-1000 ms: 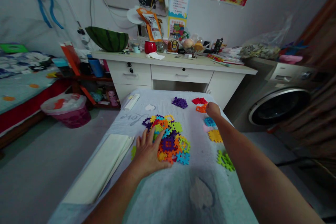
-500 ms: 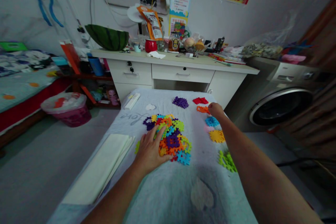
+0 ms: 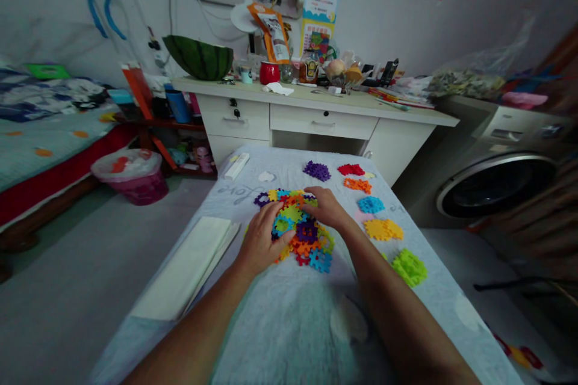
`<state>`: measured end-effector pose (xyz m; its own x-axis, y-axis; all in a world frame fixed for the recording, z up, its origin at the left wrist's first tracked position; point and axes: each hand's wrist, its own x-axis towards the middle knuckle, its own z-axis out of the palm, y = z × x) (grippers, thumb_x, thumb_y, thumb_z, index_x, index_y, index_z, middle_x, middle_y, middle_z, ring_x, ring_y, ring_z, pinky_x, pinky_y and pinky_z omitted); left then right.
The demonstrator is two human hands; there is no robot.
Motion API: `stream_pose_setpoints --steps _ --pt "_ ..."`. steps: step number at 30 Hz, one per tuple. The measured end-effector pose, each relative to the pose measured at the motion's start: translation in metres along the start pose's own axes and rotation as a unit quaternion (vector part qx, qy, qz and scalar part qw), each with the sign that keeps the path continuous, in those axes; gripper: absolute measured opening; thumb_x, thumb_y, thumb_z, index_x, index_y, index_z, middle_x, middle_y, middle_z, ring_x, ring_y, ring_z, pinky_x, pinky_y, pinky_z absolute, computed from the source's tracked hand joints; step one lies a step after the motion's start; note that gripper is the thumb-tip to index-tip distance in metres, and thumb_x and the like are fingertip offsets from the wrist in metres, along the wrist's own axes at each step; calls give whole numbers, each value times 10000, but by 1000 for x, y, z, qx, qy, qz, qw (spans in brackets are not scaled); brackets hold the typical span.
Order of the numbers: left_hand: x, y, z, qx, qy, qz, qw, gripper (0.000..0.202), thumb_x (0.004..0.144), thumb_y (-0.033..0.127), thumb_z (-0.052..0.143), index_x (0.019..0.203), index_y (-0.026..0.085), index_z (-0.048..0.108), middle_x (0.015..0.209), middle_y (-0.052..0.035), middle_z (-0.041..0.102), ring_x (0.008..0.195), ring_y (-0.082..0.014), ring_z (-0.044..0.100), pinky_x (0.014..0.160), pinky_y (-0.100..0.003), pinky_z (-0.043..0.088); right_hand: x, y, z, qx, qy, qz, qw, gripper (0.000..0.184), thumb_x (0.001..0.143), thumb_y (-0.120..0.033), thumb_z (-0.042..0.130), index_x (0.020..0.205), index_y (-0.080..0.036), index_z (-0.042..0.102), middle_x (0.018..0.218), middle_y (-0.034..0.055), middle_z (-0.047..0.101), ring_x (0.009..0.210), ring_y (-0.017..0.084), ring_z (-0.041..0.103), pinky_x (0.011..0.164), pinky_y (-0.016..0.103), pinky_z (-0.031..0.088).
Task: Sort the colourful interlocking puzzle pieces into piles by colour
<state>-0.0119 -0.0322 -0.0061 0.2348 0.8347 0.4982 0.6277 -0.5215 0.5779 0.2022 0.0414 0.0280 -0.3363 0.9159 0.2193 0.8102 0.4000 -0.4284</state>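
A mixed heap of colourful toothed plastic building pieces [image 3: 307,231] lies mid-table. My left hand [image 3: 261,239] rests on the heap's left side, its fingers spread over the pieces. My right hand [image 3: 329,207] reaches into the heap's upper right, thumb and fingers apart; no held piece shows. Single-colour groups lie beyond and to the right: purple pieces [image 3: 316,170], red pieces [image 3: 351,169], orange pieces [image 3: 357,185], blue pieces [image 3: 371,204], yellow pieces [image 3: 383,229] and green pieces [image 3: 409,266]. My right forearm passes left of the green group.
A folded cream cloth [image 3: 192,267] and a white oblong object [image 3: 237,166] lie on the cloth-covered table's left side. Behind stands a white desk [image 3: 253,102] bearing a watermelon half [image 3: 198,59] and clutter. A washing machine [image 3: 492,150] is at right, a pink bin [image 3: 142,183] at left.
My right hand has come back leftward from the orange group to the heap. My left hand stays on the heap, shifted slightly. The whole view has tilted a little.
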Motion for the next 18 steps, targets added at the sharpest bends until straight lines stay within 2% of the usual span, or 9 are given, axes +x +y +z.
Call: stream_pose_setpoints --steps 2,4,10,15,18 --pt "1 -1 -2 15 10 -7 1000 526 910 432 533 1370 190 454 1397 -139 501 1301 -277 483 1089 -456 404 3 -4 7 -15 -11 -8 1000 540 828 -302 654 1350 -218 542 1365 96 583 1242 269 516 1051 419 372" --pt "1 -4 -2 34 10 -17 999 491 914 432 524 1336 182 490 1369 -138 530 1273 -280 507 1074 -459 416 7 -5 11 -20 -31 -18 999 570 827 -266 645 1380 -223 513 1359 90 590 1242 272 513 1051 418 365" --pt "1 -15 3 69 17 -42 997 411 952 436 455 1259 178 546 1282 -115 594 1200 -259 554 1038 -437 438 10 -4 8 -39 -29 -23 999 496 779 -324 735 1247 -214 614 1207 99 645 1123 266 556 982 419 390" --pt "2 -19 4 72 8 -54 996 395 945 449 458 1220 189 572 1248 -102 617 1167 -254 575 1021 -427 454 8 3 -3 -26 15 -24 999 404 786 -377 743 1134 -191 660 1128 98 671 1058 248 595 946 384 425" --pt "3 -18 3 69 4 -54 996 399 939 453 461 1203 181 584 1240 -106 622 1164 -258 576 1019 -429 457 10 21 -21 -13 64 -13 998 356 814 -380 716 1103 -178 665 1137 97 684 1066 238 609 960 372 433"
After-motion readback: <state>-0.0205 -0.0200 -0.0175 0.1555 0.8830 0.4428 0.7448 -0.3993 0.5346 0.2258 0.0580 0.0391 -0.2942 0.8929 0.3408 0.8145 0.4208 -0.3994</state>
